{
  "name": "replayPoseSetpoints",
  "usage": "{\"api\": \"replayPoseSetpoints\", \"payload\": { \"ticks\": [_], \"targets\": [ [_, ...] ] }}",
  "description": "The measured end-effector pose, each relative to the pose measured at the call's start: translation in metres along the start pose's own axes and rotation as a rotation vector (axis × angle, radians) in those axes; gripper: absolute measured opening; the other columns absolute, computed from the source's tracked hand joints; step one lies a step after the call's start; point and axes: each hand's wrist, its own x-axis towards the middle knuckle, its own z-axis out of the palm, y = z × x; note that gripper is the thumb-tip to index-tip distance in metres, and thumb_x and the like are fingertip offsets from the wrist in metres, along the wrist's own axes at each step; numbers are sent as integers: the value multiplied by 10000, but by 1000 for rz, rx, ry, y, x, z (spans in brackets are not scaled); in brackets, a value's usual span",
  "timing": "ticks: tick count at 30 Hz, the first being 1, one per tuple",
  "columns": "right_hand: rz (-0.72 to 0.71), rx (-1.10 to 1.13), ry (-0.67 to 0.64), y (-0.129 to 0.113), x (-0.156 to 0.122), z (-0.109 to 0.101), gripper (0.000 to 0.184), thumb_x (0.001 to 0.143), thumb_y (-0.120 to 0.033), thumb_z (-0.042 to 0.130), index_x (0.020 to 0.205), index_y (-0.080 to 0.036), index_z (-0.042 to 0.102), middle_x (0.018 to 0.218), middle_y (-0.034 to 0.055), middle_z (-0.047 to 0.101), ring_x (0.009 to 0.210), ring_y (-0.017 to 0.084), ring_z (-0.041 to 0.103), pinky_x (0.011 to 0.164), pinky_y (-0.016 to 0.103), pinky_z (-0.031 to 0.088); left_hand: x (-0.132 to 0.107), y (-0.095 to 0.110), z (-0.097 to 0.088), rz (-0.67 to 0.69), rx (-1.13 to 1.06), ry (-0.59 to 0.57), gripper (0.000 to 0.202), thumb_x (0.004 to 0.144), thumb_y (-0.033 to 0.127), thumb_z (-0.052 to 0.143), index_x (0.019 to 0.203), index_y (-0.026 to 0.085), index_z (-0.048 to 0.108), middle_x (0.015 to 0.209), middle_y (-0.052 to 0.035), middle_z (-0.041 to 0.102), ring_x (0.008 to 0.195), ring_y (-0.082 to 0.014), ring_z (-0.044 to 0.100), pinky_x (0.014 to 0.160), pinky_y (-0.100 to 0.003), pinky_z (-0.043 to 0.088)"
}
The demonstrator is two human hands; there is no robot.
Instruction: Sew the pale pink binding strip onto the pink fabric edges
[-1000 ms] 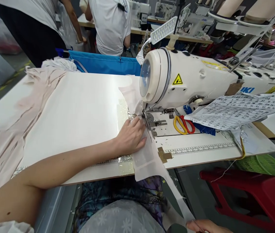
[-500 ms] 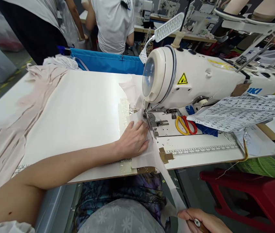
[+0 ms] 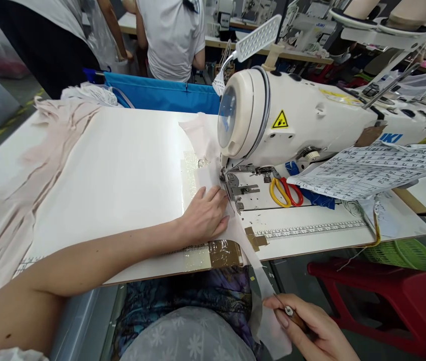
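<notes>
My left hand [image 3: 206,214] lies with its fingers stretched out on a pale pink fabric piece [image 3: 209,178], just in front of the sewing machine's needle area [image 3: 223,175]. The fabric runs under the needle area, and its far end spreads on the table behind it. From the near side a pale strip [image 3: 256,263] hangs over the table edge down to my right hand [image 3: 305,323]. That hand is closed round an awl [image 3: 296,319] with a wooden handle and thin metal tip. Its thumb and forefinger are at the strip; whether they pinch it is hard to tell.
The white sewing machine [image 3: 299,118] stands on the right, with scissors [image 3: 286,192] and a printed sheet [image 3: 367,170] beside it. Gathered pink fabric [image 3: 21,210] covers the table's left side. A red stool [image 3: 389,306] is at lower right. Two people are beyond the blue cloth [image 3: 164,93].
The fabric has fed farther away past the needle, uncovering brown tape at the table edge. My right hand has moved up and left with the awl. My left hand stays on the fabric.
</notes>
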Motion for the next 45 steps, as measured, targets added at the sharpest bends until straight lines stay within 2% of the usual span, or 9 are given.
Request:
{"api": "replayPoseSetpoints", "payload": {
  "ticks": [9,14,18,21,24,31,38,42,45],
  "targets": [
    [-44,27,-32,4,20,5,265,967,-397,551,1009,-238,758,920,72,774,812,187,734,702,184,573,1,1,-1,-9,25,-14,428,982,343,364,1254,57,529,1335,-206,521,1285,-339,405,1053,-502,350],
    [-61,78,-45,0,31,9,283,978,-372,524,1036,-204,745,876,67,763,706,169,704,621,186,552,1,1,-1,-10,32,-18,440,987,346,348,1261,51,526,1339,-208,519,1292,-334,399,1050,-488,351],
    [-44,111,-65,-1,38,11,277,979,-350,515,1062,-196,731,942,79,761,794,191,706,654,206,546,0,0,1,-3,10,6,427,985,354,360,1257,69,527,1342,-207,517,1289,-345,401,1038,-506,357],
    [-43,126,-67,-2,44,12,274,979,-334,511,1073,-187,722,838,51,735,660,153,643,590,201,504,1,-1,1,-10,15,19,417,986,350,359,1249,77,532,1339,-196,515,1289,-336,392,1042,-489,355],
    [-28,159,-82,-2,49,14,298,996,-337,481,1104,-176,707,723,14,676,578,133,562,549,208,458,2,-3,2,-19,24,38,405,977,339,388,1221,59,552,1257,-188,544,1216,-323,429,1046,-460,350],
    [71,256,-3,2,57,25,325,984,-402,506,1146,-185,686,747,6,631,638,146,555,592,229,458,10,-7,1,-25,175,55,335,970,231,407,1158,24,592,1057,-173,583,975,-291,491,859,-412,426],
    [296,692,187,-4,62,54,468,814,-529,732,1133,-188,715,999,66,713,859,191,633,735,259,525,11,-13,-4,-17,226,54,282,970,129,408,1146,55,615,1078,-163,625,1046,-303,491,893,-411,428],
    [508,1111,214,-21,56,75,512,672,-480,869,1077,-199,730,913,38,727,699,161,651,611,264,561,11,-16,-4,-35,195,48,304,973,139,407,1178,49,612,1120,-176,622,1065,-313,490,889,-429,434],
    [565,1278,174,-29,48,84,510,656,-439,893,1066,-195,712,762,12,726,577,146,660,578,271,570,13,-19,-2,-50,144,36,315,974,154,408,1182,58,624,1147,-174,617,1058,-310,498,875,-429,442]
  ]
}}
